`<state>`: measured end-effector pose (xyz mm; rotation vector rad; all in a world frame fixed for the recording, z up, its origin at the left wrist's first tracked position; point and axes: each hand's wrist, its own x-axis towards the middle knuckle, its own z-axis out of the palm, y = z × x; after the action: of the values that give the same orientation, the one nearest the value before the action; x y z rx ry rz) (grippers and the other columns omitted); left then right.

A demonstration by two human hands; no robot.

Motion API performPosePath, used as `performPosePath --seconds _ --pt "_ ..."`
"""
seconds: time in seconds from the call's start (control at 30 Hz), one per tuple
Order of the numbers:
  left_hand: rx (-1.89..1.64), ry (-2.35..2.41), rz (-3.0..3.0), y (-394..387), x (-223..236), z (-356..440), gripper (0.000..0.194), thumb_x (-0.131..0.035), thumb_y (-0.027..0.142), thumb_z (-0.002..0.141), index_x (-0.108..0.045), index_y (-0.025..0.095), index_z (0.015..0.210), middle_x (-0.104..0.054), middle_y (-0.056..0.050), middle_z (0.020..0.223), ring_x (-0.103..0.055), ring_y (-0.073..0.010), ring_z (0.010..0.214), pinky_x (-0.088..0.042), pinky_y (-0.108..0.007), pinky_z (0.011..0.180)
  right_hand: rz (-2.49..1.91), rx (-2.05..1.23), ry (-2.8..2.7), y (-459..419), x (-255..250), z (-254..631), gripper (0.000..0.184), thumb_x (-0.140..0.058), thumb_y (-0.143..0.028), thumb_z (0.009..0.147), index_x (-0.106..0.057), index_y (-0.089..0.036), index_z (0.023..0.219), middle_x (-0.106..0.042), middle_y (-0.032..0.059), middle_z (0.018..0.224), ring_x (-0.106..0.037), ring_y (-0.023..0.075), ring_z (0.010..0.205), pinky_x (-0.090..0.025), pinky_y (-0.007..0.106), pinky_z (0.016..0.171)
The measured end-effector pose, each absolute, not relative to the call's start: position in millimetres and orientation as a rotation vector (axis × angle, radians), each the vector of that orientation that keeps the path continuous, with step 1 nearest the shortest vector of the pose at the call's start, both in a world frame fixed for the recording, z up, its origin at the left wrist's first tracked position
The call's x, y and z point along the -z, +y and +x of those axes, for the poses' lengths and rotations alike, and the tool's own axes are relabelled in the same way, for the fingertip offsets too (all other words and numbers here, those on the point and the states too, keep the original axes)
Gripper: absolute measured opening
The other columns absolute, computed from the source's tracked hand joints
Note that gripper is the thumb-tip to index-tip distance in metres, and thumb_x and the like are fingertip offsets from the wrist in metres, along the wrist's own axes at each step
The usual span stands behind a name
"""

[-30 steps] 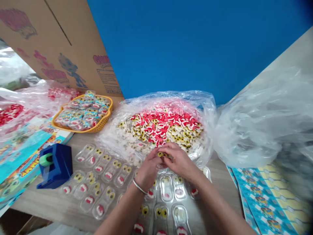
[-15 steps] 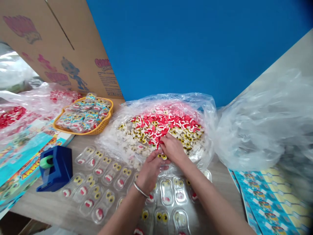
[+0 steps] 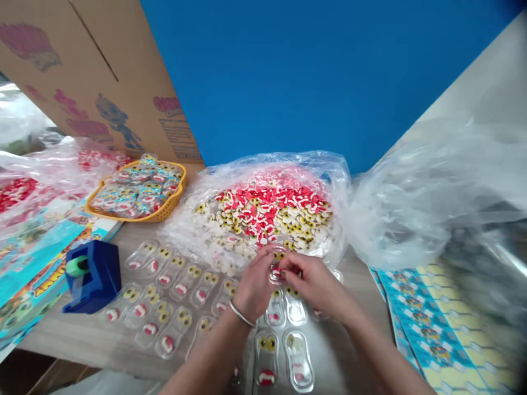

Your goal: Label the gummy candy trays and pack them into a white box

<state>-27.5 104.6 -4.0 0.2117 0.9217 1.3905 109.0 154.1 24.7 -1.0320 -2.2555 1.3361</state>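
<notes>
My left hand (image 3: 254, 288), with a bangle at the wrist, grips a small clear plastic blister tray (image 3: 279, 250) holding a yellow eyes candy. My right hand (image 3: 313, 282) is closed in a pinch at the tray's near end, its fingertips on a red-and-white teeth candy (image 3: 275, 272). Just beyond both hands, a clear plastic bag (image 3: 193, 230) lies open around a heap of red-and-white teeth (image 3: 288, 197) and yellow eyes (image 3: 302, 222). Filled blister trays (image 3: 181, 285) stand in rows to the left, and several more (image 3: 267, 359) lie under and in front of my hands.
A yellow basket (image 3: 175, 200) of packed candies sits back left, near a cardboard box (image 3: 135, 55). At left are a blue tape dispenser (image 3: 101, 274) and printed card (image 3: 49, 269). Printed sheets (image 3: 424, 318) and crumpled plastic (image 3: 395, 214) occupy the right. A blue panel (image 3: 288, 77) stands behind.
My right hand has drawn back from the candy heap to the blister tray in my left hand, bringing a teeth candy to it. The view has shifted slightly.
</notes>
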Motion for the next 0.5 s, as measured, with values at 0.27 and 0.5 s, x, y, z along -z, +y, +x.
performPosePath --seconds 0.27,0.5 --pt "-1.327 0.912 0.24 92.1 -0.5 21.0 0.022 -0.064 0.023 0.079 -0.065 0.019 0.1 -0.068 -0.006 0.1 -0.064 -0.0184 0.092 -0.049 -0.025 0.074 -1.273 -0.813 -2.354 107.7 -24.8 140.3 0.016 -0.051 -0.011 0.09 -0.065 -0.019 0.088 -0.065 0.0046 0.094 -0.061 0.0164 0.085 -0.043 0.025 0.075" --pt "-1.13 0.98 0.285 95.8 -18.7 62.8 0.027 -0.068 0.025 0.078 -0.063 0.018 0.103 -0.069 -0.009 0.11 -0.07 -0.0229 0.089 -0.056 -0.032 0.071 -1.447 -0.641 -2.133 124.0 -40.0 230.3 0.019 -0.051 -0.018 0.093 -0.07 -0.021 0.092 -0.067 0.0018 0.086 -0.062 0.0143 0.08 -0.044 0.023 0.074"
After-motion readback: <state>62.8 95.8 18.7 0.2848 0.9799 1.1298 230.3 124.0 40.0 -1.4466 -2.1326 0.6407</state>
